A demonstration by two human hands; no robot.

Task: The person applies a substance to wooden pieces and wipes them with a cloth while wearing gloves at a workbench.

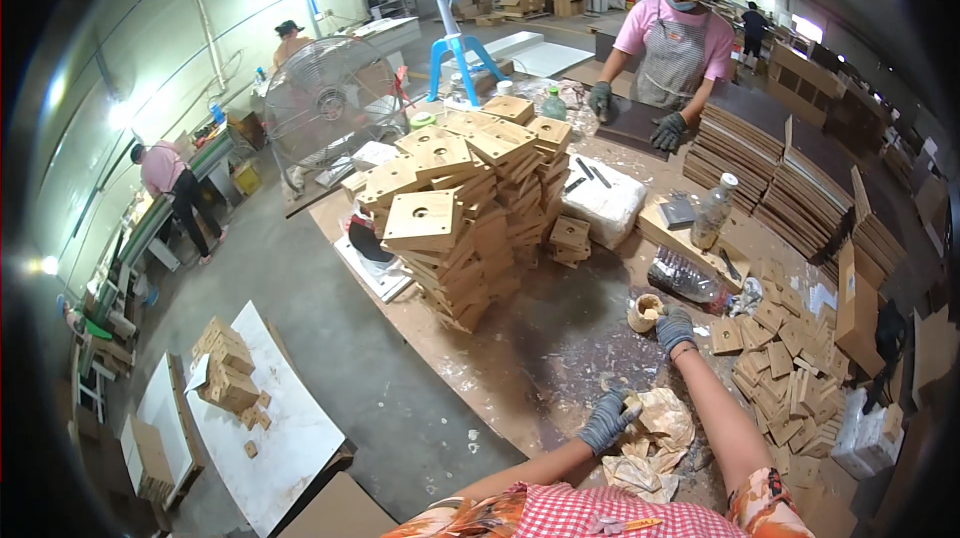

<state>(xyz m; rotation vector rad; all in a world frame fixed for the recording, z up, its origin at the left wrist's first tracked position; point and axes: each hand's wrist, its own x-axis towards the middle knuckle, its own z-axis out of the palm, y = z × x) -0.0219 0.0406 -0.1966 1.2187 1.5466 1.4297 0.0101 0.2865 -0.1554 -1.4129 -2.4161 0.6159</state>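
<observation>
My right hand (677, 330), in a grey striped glove, is closed at the right side of a small tan cup (642, 315) with pale, paste-like stuff at its mouth. What its fingers grip is hidden. My left hand (605, 425), gloved alike, is closed nearer to me, beside a crumpled, stained pale cloth or paper (665, 428). A small pale piece shows at its fingertips, too small to name. Small wooden blocks (790, 358) lie heaped to the right of my right forearm. Tall stacks of square wooden plates with holes (425, 218) stand at the left of the worktable (480, 368).
Beyond the cup lie a clear plastic bottle (688, 276) and an upright jar (713, 213). A white wrapped package (605, 200) sits by the stacks. Across the table a gloved co-worker (675, 48) handles a dark board near stacked panels (740, 153). A large fan (330, 103) stands left.
</observation>
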